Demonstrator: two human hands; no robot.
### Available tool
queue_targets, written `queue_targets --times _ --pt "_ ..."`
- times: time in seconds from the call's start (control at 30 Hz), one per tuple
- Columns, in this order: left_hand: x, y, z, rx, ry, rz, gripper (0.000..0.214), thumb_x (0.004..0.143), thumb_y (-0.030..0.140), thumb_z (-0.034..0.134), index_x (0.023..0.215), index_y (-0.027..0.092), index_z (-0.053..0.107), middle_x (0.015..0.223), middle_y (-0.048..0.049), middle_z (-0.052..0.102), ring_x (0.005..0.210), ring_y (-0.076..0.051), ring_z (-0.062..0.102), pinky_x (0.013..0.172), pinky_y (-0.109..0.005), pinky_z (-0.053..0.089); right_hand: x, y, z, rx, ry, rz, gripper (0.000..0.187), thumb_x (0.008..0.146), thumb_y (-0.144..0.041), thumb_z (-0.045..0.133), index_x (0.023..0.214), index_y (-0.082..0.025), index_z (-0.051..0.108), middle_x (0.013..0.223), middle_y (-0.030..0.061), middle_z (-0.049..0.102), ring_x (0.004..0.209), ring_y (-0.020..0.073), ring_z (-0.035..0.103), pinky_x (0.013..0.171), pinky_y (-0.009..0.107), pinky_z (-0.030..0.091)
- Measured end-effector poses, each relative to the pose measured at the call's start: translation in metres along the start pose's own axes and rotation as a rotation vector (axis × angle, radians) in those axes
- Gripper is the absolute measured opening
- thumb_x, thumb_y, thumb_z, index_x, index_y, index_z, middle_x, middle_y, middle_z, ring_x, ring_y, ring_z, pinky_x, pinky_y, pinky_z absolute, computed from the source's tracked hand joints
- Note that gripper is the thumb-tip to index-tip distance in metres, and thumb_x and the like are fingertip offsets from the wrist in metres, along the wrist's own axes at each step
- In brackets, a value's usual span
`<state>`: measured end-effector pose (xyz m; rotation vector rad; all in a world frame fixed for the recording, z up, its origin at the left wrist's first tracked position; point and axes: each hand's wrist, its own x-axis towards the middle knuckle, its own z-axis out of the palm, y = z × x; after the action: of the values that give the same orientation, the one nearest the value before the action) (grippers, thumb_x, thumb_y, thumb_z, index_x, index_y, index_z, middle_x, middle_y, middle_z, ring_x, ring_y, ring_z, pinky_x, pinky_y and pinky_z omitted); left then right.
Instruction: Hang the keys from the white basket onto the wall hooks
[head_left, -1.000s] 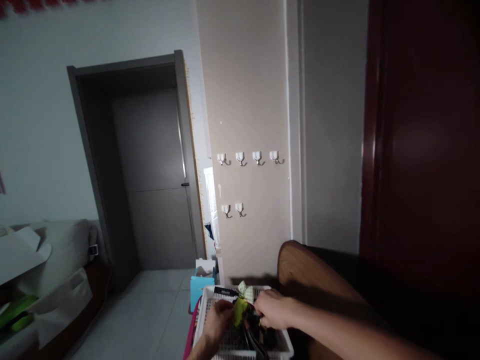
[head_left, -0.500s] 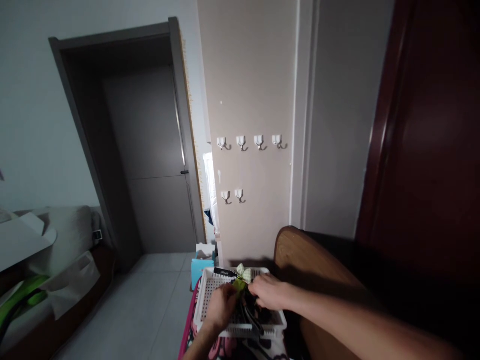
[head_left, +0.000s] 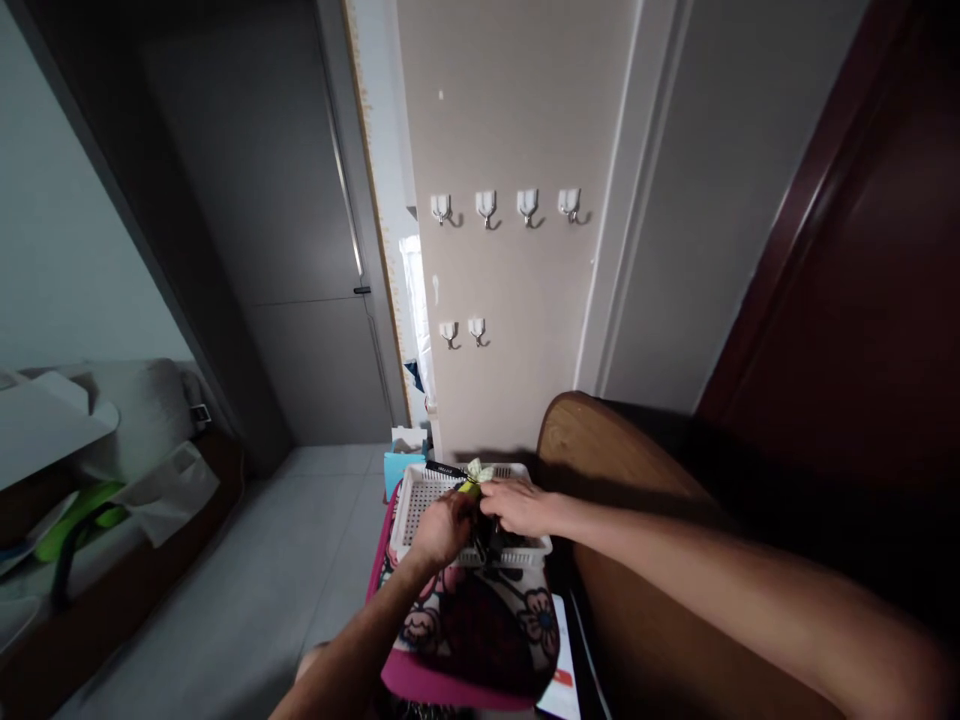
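Both hands work inside a white perforated plastic basket (head_left: 411,510). My left hand (head_left: 442,528) is closed, fingers curled at the near side of a small yellow-green item (head_left: 469,488); what they grip is hidden. From the right, my right hand (head_left: 517,506) reaches in, its fingers pinched together close to the left one; their contents cannot be made out. Just beyond the fingers lie a pale checked bow (head_left: 478,471) and a black strip with white lettering (head_left: 444,469). Below the hands is a tangle of dark strap-like items (head_left: 487,542).
The basket rests on a pink-edged seat with a flowered cover (head_left: 540,620). A wooden board (head_left: 600,470) stands close on the right. Behind the basket are a blue box (head_left: 401,470) and a wall with several white hooks (head_left: 486,205). A cluttered sofa (head_left: 142,400) is at left.
The view has tilted down, showing more of the flowered seat. My hands remain in the basket, now closer together over the yellow-green item.
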<state>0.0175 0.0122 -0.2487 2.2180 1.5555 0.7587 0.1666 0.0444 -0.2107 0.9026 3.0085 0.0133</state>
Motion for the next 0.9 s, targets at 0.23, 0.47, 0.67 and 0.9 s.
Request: queue_targets --times 0.23,0.47,0.67,0.9 --pt "0.013 0.003 -0.004 -0.359 0.076 -0.104 0.033 0.060 0.018 0.045 0.092 0.013 0.047 0.084 -0.0047 0.053 0.068 -0.011 0.048 0.063 -0.022 0.038 0.014 0.019 -0.020 0.489 0.274 0.357 0.017 0.064 -0.028 0.041 0.060 -0.013 0.049 0.052 -0.0026 0.045 0.050 0.0072 0.039 0.044 0.017 0.026" --pt "0.042 0.023 -0.012 -0.639 0.114 0.001 0.029 0.061 0.032 0.047 0.080 0.010 0.054 0.076 -0.0049 0.056 0.071 -0.013 0.047 0.066 -0.023 0.036 0.017 0.015 -0.041 0.677 0.376 0.404 0.022 0.068 -0.030 0.033 0.056 -0.013 0.042 0.046 -0.0050 0.034 0.044 0.0051 0.032 0.041 0.016 0.023" --pt "0.057 0.032 -0.011 -0.823 0.109 -0.063 0.032 0.054 0.037 0.054 0.067 0.008 0.052 0.058 -0.0003 0.051 0.053 -0.008 0.042 0.052 -0.020 0.034 0.017 0.021 -0.052 0.573 0.515 0.441 0.024 0.064 -0.035 0.039 0.053 -0.014 0.040 0.045 -0.0055 0.033 0.043 0.0050 0.031 0.040 0.017 0.023" --pt "0.082 0.043 -0.038 -0.781 0.258 -0.089 0.030 0.051 0.038 0.055 0.061 0.010 0.050 0.050 0.0029 0.044 0.046 -0.005 0.036 0.046 -0.018 0.030 0.021 0.028 -0.084 0.553 0.615 0.532 0.023 0.068 -0.034 0.035 0.063 -0.015 0.046 0.053 -0.0021 0.047 0.047 0.0070 0.041 0.042 0.017 0.028"
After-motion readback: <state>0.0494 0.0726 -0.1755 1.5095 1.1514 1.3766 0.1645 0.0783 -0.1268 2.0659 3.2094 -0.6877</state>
